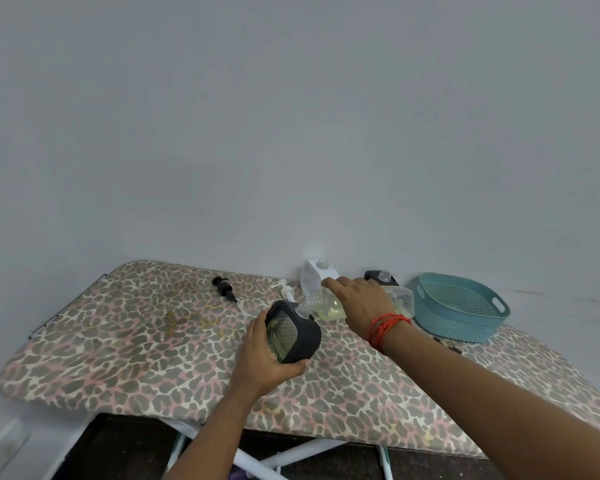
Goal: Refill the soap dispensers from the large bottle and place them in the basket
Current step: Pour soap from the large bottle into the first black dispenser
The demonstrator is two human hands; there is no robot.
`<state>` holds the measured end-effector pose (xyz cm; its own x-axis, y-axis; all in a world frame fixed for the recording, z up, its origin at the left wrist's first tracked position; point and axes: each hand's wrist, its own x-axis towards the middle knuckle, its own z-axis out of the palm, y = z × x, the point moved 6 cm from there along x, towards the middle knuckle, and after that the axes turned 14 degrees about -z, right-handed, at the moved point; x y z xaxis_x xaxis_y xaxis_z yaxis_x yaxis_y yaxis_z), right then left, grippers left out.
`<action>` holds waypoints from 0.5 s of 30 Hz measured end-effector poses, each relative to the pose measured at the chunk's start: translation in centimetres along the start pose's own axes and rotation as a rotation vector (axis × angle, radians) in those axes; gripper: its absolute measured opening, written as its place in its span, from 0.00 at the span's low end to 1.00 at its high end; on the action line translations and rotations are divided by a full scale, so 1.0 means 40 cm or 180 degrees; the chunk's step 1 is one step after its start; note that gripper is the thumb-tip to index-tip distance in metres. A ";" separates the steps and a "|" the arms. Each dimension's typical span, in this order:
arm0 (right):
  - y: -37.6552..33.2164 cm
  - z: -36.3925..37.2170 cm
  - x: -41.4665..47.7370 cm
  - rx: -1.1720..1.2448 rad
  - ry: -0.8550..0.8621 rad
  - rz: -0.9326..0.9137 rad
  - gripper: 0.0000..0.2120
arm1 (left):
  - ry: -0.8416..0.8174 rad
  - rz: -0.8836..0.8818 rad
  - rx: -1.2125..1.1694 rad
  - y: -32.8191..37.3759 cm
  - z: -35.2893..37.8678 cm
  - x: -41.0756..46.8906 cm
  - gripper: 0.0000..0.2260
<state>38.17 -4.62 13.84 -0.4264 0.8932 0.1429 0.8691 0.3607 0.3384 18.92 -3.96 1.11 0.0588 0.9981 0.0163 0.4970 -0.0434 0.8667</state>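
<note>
Fingers of my left hand (264,355) wrap the tilted black dispenser (293,332); my right hand (357,303), arm outstretched, clamps the large bottle (400,299) on its side, spout meeting the dispenser's neck. Basket (461,306) right of it.

Three soap dispensers: a black one (293,332), a white one (314,277), another black one (381,277), all uncapped; one large clear bottle (400,299); two loose pump heads, one black (226,289) and one white (286,292); one teal basket (461,306); two hands, left (267,355) and right (361,303); one ironing board (118,341).
</note>
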 end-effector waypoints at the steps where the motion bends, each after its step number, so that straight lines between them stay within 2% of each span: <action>1: 0.000 0.000 0.000 0.0006 0.0004 0.0006 0.35 | 0.0001 0.0004 -0.0003 0.002 0.000 -0.001 0.61; 15: 0.000 0.000 0.003 0.0021 0.0011 -0.0001 0.35 | -0.0004 -0.0045 0.0022 -0.011 0.005 0.008 0.61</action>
<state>38.10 -4.52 13.84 -0.4275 0.8922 0.1458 0.8706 0.3628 0.3323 18.90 -3.63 0.64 0.0528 0.9986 0.0035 0.5038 -0.0297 0.8633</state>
